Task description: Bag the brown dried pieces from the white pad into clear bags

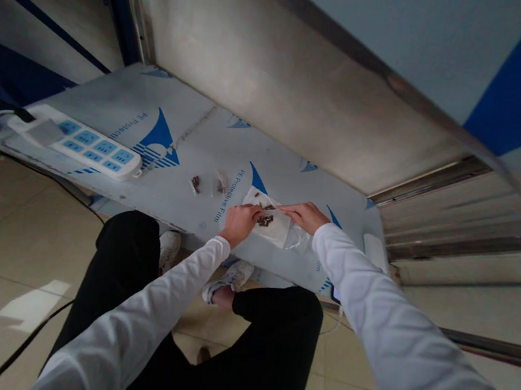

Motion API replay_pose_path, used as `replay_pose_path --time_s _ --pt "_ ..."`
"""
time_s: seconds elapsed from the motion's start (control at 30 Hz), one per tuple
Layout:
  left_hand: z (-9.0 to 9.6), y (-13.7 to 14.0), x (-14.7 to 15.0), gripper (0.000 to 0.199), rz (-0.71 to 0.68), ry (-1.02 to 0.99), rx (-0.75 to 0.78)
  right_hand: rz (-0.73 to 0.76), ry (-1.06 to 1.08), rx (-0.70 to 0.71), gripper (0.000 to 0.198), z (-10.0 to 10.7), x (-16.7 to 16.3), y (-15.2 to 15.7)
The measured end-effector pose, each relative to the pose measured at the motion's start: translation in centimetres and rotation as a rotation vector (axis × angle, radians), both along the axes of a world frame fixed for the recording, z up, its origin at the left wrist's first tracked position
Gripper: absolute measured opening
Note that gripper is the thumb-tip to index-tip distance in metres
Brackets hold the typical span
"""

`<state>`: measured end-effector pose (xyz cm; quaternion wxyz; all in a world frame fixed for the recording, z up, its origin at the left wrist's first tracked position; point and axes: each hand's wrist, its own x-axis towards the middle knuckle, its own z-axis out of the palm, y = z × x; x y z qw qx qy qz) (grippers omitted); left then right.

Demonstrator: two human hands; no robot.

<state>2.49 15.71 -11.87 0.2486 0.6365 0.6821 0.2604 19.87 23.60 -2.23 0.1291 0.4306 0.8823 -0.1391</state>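
On the film-covered metal shelf lies a white sheet (277,230) with small dark brown pieces (264,221) heaped on it. My left hand (240,224) is at the sheet's left edge, its fingers closed in a pinch beside the pieces. What sits between those fingertips is too small to name. From the right, my right hand (306,215) reaches over the sheet with its fingers pressed together, pointing toward the left hand; anything in its fingertips cannot be made out. A clear plastic bag (298,239) lies below the right hand, at the sheet's right side.
Two small clear bags with brown pieces, a left bag (196,184) and a right bag (221,183), lie left of my hands. A white power strip (92,148) stands farther left. A white object (375,252) is at the shelf's right end. An upper panel (418,41) overhangs.
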Motion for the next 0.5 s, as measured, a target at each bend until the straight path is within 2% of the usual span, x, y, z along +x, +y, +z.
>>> replay_pose_path --time_s 0.17,0.23,0.3,0.4,0.5 --pt "0.0 -0.1 0.1 0.029 0.008 -0.013 0.024 -0.047 -0.036 0.062 0.031 -0.2 0.1 -0.4" --pt "0.1 -0.2 0.1 0.029 0.014 -0.018 0.033 -0.090 0.018 0.085 0.029 -0.2 0.5 -0.5" --pt "0.3 -0.3 -0.4 0.030 0.041 -0.019 0.036 -0.174 0.161 0.102 0.028 -0.2 1.5 -0.8" --pt "0.4 -0.1 -2.4 0.037 0.153 -0.006 0.016 -0.477 0.540 0.158 0.034 -0.7 4.4 -2.3" --pt "0.1 1.0 -5.4 0.047 0.301 0.023 -0.059 -0.960 0.838 0.288 0.045 -2.5 7.6 -5.0"
